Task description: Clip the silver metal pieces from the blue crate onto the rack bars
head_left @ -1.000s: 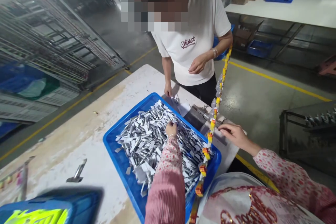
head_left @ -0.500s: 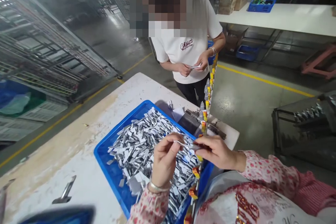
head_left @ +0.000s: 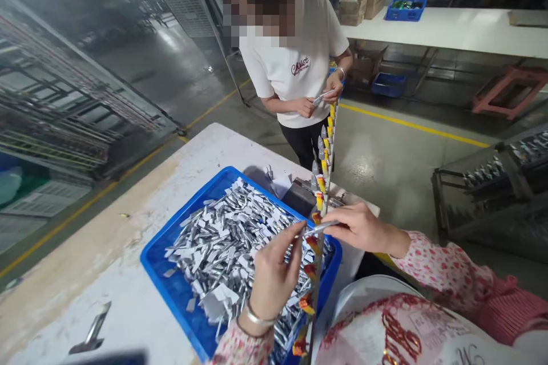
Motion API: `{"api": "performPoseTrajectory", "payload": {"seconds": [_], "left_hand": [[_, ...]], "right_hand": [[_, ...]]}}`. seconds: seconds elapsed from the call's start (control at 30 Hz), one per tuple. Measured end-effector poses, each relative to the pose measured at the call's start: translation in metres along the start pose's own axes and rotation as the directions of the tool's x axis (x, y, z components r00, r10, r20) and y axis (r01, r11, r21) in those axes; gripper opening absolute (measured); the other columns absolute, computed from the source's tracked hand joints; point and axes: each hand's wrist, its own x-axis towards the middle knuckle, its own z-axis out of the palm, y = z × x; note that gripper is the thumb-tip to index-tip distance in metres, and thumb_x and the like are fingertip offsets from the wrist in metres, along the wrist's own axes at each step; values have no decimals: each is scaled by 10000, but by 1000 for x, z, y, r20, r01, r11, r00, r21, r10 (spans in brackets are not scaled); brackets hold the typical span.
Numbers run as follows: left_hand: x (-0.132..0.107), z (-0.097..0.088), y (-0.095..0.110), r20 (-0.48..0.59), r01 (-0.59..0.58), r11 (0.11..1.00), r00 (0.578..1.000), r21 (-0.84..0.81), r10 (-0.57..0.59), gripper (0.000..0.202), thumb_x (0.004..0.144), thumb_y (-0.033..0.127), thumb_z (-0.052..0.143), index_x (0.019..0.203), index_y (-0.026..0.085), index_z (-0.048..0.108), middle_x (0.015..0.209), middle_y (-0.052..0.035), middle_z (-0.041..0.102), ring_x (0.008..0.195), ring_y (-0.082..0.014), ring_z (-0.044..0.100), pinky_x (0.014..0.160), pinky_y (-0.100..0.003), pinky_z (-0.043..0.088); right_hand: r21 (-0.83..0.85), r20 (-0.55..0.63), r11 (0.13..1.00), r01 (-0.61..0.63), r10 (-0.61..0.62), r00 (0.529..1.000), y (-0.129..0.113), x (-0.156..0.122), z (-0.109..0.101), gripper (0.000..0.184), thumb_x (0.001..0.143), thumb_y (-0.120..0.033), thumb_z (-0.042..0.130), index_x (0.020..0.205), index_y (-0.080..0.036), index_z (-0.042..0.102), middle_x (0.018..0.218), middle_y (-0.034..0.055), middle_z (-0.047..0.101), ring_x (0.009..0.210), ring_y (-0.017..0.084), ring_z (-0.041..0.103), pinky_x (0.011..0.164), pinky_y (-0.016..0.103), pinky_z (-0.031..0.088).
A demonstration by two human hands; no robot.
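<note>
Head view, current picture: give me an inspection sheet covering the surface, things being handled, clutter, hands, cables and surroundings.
Surface: white tabletop, tan staining toward picture left.
Things handled: blue tray heaped with silvery pieces and white tabs; row of yellow-and-red clips crossing the tray's right side in view.
Clutter: T-shaped metal part left of the tray; gray metal fixture behind it.
Hands: left hand and right hand pinch opposite ends of one held piece.
Cables: nothing seen.
Surroundings: co-worker in a white T-shirt across the table; pink stool; yellow floor line.
</note>
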Motion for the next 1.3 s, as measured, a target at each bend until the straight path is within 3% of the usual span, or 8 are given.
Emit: {"api": "performPoseTrajectory", "payload": {"seconds": [0.17,0.27,0.33,0.43,0.57,0.67,0.9,1.3], "left_hand": [[2,-1,5,107,-132,974,988,186,113,204,858,182,569,1025,177,685,847,-54,753,694,-173,702,622,-253,551],[9,-1,-9,34,56,998,998,-27,-55,138,820,216,637,939,204,705,857,-34,753,754,-175,699,697,-270,555],[13,2,-24,-24,213,929,973,-302,-231,120,789,239,679,902,208,699,846,-18,746,780,-166,690,734,-271,555],[19,10,-46,-62,305,769,911,-562,-407,150,719,249,743,850,193,697,808,-1,727,756,-140,663,724,-246,545],[23,23,-63,-69,347,742,882,-575,-466,199,620,235,806,775,166,700,711,19,681,656,-103,601,651,-206,507],[24,30,-68,-42,342,759,899,-554,-436,184,624,245,802,739,156,688,693,14,668,651,-111,594,659,-223,507],[25,39,-71,-36,273,847,945,-456,-325,195,629,261,803,762,165,698,720,4,696,648,-121,616,644,-222,515],[27,36,-57,-2,115,983,993,-141,-116,155,767,319,702,825,176,716,770,-35,736,625,-135,653,603,-221,512]], "right_hand": [[-156,57,977,143,-135,989,-6,3,10,190,929,-297,541,879,-139,635,738,44,686,684,148,655,638,244,504],[-40,-115,999,-7,2,993,7,0,18,199,901,-349,582,913,-153,613,756,21,673,640,108,629,598,200,486],[-7,-183,988,-151,147,972,23,-5,27,231,884,-377,598,955,-158,608,789,17,670,620,96,609,595,194,477],[-139,-72,948,-286,279,958,50,-16,48,315,850,-426,627,1031,-167,627,887,42,681,706,131,630,681,235,480],[-271,129,890,-366,410,903,70,-21,75,413,812,-460,665,1112,-177,636,1004,82,689,898,208,653,751,275,475],[-291,161,880,-375,431,888,74,-18,83,355,817,-418,676,1058,-159,657,943,83,698,876,208,655,742,273,464],[-235,79,927,-292,317,945,82,-22,87,162,821,-270,677,898,-128,687,773,56,693,705,154,632,654,235,438],[-232,153,939,-256,295,943,84,-22,79,226,820,-343,686,894,-129,690,784,58,696,723,164,642,650,240,442]]}}
